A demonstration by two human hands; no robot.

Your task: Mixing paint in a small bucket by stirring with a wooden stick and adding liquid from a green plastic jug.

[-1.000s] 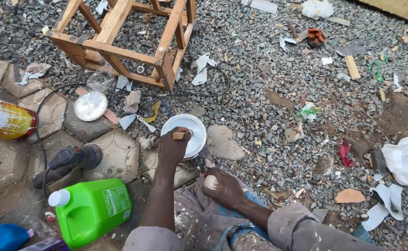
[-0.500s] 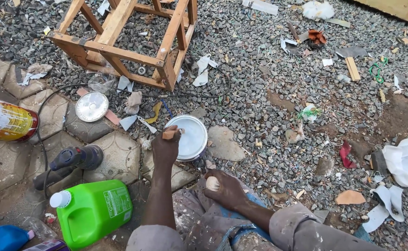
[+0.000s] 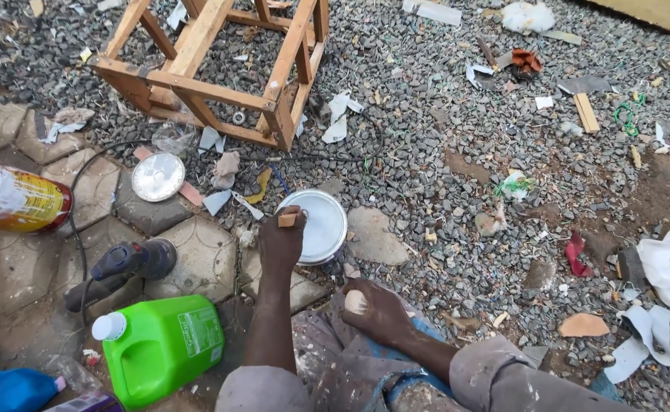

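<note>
The left hand pinches a small wooden block in its fingertips at the near rim of the white paint tin; the block's long axis lies roughly level, left to right. The right hand rests on the lap, fingers curled around a pale round lump. A green jug, a power tool and a wooden stool frame lie close by on the gravel.

Small wooden block over white-filled round tin; pale lump, perhaps putty.
</note>
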